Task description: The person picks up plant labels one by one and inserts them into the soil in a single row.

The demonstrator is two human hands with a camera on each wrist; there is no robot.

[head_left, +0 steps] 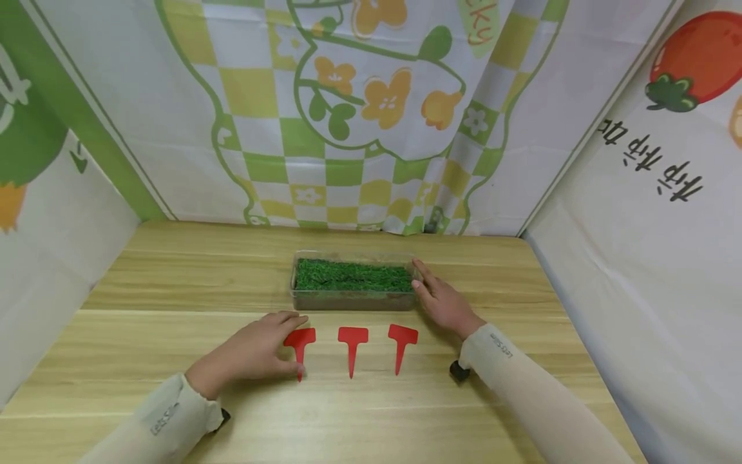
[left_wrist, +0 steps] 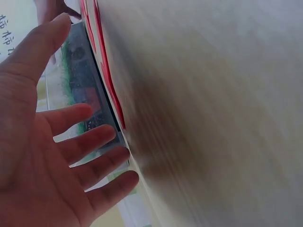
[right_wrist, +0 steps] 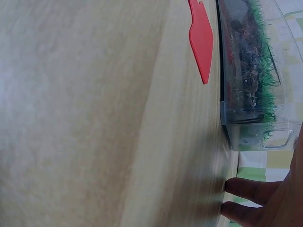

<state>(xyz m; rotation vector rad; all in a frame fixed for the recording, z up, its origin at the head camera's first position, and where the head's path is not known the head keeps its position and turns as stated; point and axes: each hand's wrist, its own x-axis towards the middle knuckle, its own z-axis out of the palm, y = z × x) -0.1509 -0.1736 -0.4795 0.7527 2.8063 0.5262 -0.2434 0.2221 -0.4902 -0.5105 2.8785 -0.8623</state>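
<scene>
A clear box (head_left: pixel 353 301) of soil topped with green grass (head_left: pixel 348 276) stands on the table. In front of it three red T-shaped markers lie in a row: left (head_left: pixel 299 338), middle (head_left: pixel 352 336) and right (head_left: pixel 402 335). My left hand (head_left: pixel 255 348) is over the left marker, fingers spread in the left wrist view, gripping nothing; whether it touches the marker I cannot tell. My right hand (head_left: pixel 443 303) is at the box's right end, fingers extended; in the right wrist view two fingertips (right_wrist: pixel 232 185) reach down near the tabletop beside the box (right_wrist: pixel 236 113).
The wooden table (head_left: pixel 359 419) reaches back to a checked, flowered curtain (head_left: pixel 348 174). Printed fabric walls stand at the left (head_left: pixel 52 258) and right (head_left: pixel 649 258). A small black object (head_left: pixel 460 371) shows at the right cuff.
</scene>
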